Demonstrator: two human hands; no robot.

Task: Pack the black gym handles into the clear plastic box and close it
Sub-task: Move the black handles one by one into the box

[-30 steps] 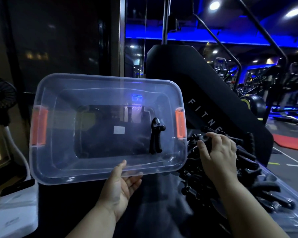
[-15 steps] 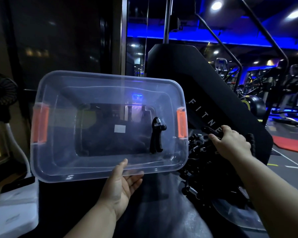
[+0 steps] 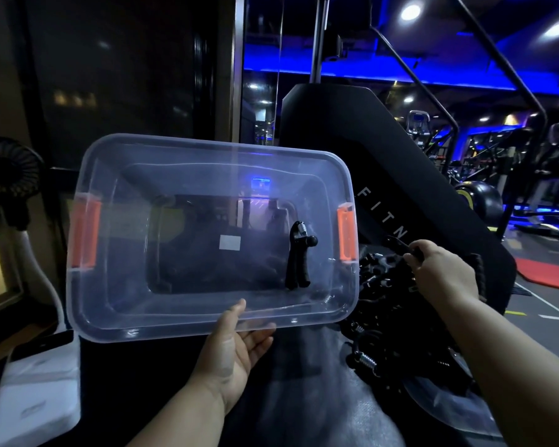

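The left grip (image 3: 236, 353) held the clear plastic box (image 3: 126, 285) by its near rim, thumb laid over the edge on the inside and the fingers spread underneath. The box was lifted off the counter (image 3: 304, 398) and tipped so that its open mouth faced the camera. Up and to the right of this grip, one lone handle (image 3: 299, 256) lay on the box floor, its spring end uppermost, close to the right-hand wall. It was the only handle inside. Two orange latches sat on the short ends, the left latch (image 3: 86, 233) well away from the grip and the right latch (image 3: 347, 235) just beside the lone handle. One pale label (image 3: 229, 242) showed on the box floor, above the grip.

The right grip (image 3: 439, 269) was outside the box, beyond its right end, with its fingers curled tight round one held handle (image 3: 397, 245), whose tip stuck out up and to the left. Just below this grip lay the pile of handles (image 3: 400, 317), black arms and steel springs tangled too thickly to count. The pile rested on one clear plastic piece (image 3: 433, 398); whether that was the lid could not be told. Behind the right grip rose a black machine (image 3: 400, 156) lettered FITN
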